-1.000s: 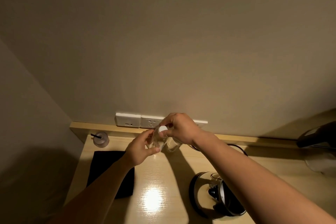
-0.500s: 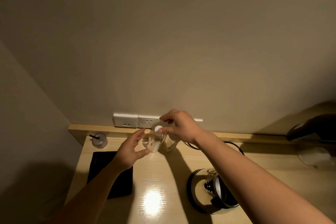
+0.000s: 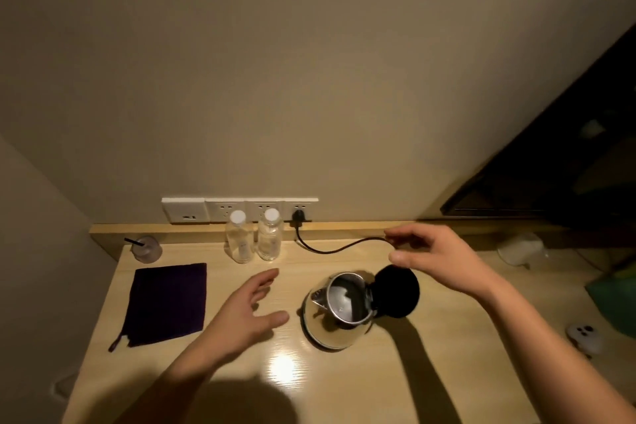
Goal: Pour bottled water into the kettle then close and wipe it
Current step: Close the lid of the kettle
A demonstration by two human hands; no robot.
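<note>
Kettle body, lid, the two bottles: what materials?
Kettle body: polished metal, likely stainless steel; sharp, mirror-like reflections on its side and rim.
Lid: matte black, probably plastic; no glare, though the dim light leaves this open.
Left bottle and right bottle: clear and see-through, probably thin plastic, with opaque white caps.

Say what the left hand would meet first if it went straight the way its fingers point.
The left hand points toward the back of the desk. Likely first: the right bottle of the two capped ones, or the black cord just beside it; the hand's height is unclear.
</note>
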